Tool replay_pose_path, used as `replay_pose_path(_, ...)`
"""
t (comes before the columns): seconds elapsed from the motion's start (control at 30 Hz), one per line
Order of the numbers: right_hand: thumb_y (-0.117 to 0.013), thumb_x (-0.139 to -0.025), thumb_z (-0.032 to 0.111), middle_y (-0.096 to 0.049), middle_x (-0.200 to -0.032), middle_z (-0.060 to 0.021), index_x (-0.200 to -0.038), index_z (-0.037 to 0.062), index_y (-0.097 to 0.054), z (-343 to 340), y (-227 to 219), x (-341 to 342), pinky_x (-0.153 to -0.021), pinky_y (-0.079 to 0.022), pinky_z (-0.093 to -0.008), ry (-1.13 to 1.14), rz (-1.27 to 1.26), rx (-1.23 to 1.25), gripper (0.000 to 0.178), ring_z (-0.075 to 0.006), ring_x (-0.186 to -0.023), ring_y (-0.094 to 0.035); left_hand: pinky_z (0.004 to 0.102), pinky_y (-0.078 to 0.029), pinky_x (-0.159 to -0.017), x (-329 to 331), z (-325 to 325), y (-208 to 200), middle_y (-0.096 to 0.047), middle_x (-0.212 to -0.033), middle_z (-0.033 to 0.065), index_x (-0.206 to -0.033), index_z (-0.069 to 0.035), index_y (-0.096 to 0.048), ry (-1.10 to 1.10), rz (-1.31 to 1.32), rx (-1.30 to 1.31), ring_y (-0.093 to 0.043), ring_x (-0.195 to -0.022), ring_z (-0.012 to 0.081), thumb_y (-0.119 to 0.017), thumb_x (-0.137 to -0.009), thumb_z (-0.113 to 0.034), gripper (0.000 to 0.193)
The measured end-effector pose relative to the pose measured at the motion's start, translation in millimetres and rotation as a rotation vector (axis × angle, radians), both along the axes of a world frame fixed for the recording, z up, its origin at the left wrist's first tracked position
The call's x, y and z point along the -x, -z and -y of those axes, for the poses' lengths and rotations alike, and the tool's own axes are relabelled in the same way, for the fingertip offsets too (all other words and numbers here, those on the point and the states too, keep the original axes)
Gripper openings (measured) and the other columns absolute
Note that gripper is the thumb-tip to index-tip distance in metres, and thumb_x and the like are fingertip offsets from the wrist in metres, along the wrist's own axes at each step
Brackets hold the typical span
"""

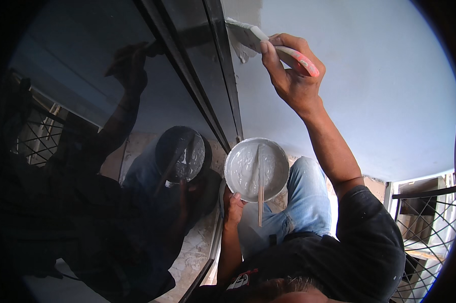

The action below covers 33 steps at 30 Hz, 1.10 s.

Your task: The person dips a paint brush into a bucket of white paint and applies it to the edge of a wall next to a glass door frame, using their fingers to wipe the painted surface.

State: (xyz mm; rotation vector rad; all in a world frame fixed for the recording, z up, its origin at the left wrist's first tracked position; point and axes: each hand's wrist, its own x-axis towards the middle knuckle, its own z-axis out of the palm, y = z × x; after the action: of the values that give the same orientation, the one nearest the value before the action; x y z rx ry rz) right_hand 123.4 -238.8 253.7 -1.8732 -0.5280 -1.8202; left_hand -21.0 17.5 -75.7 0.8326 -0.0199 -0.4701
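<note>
My right hand (pixel 296 76) is closed around a putty knife (pixel 301 61) with a worn red-and-white handle. Its blade, smeared with white paste, lies against the pale wall (pixel 379 86) beside the black frame (pixel 222 60). A thick smear of wet putty (pixel 243 51) clings to the wall below the blade. Lower down, my left hand (pixel 233 207) grips a round bucket (pixel 287 174) at its near left side; most of those fingers are hidden beneath it. Grey-white putty (pixel 243 164) coats the bucket's inside. A thin wooden stick (pixel 261 194) lies across it, jutting past the near rim.
Dark glossy glass (pixel 86 141) on the left mirrors my arms and the bucket. My jeans-clad knee (pixel 309 187) is just right of the bucket. Stone-patterned floor (pixel 195 247) shows below, and a black metal lattice (pixel 425 217) stands at the lower right.
</note>
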Motion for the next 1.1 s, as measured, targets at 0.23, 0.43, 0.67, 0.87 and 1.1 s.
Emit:
replay_pose_path(0.23,-0.078,-0.085,0.009,-0.068,-0.082,-0.0046,-0.090,0.0040,-0.066,0,5,1,-0.051,-0.050,-0.0272,0.015,-0.006,0.007,0.014,-0.0161,-0.059,-0.064,0.0322,-0.056,-0.088,0,2,0,-0.051,-0.136,0.0072,-0.146,-0.008,-0.037,-0.019,-0.060,0.014,-0.058,-0.116,0.0182,-0.063,-0.084,-0.031,0.072)
replay_pose_path(0.43,-0.078,-0.084,0.008,-0.068,-0.081,-0.0045,-0.089,0.0043,-0.065,0,10,3,-0.051,-0.049,-0.0282,0.025,-0.020,0.015,0.014,-0.0169,-0.058,-0.062,0.0346,-0.056,-0.092,0,5,-17,-0.050,-0.138,0.0095,-0.146,-0.007,-0.036,-0.018,-0.042,0.006,-0.058,-0.119,0.0213,-0.063,-0.084,-0.032,0.072)
replay_pose_path(0.67,-0.078,-0.084,0.009,-0.067,-0.081,-0.0037,-0.087,0.0054,-0.065,0,14,3,-0.051,-0.049,-0.0287,0.046,-0.023,0.038,0.015,-0.0173,-0.059,-0.062,0.0437,-0.046,-0.107,1,-2,1,-0.049,-0.146,0.0123,-0.150,-0.005,-0.033,0.014,0.012,0.001,-0.054,-0.130,0.0274,-0.058,-0.091,-0.033,0.070)
replay_pose_path(0.87,-0.078,-0.084,0.009,-0.067,-0.082,-0.0036,-0.088,0.0057,-0.064,1,19,3,-0.051,-0.048,-0.0285,0.040,-0.037,0.042,0.015,-0.0171,-0.058,-0.062,0.0398,-0.049,-0.100,1,-1,-1,-0.050,-0.142,0.0106,-0.149,-0.007,-0.035,0.001,-0.016,0.005,-0.056,-0.124,0.0239,-0.060,-0.088,-0.033,0.071)
replay_pose_path(1.1,-0.079,-0.083,0.008,-0.066,-0.082,-0.0033,-0.087,0.0058,-0.064,0,21,4,-0.050,-0.048,-0.0287,0.039,-0.039,0.043,0.015,-0.0170,-0.058,-0.061,0.0388,-0.050,-0.099,0,-2,1,-0.051,-0.141,0.0104,-0.147,-0.004,-0.036,0.000,-0.019,-0.012,-0.057,-0.122,0.0234,-0.060,-0.088,-0.034,0.071)
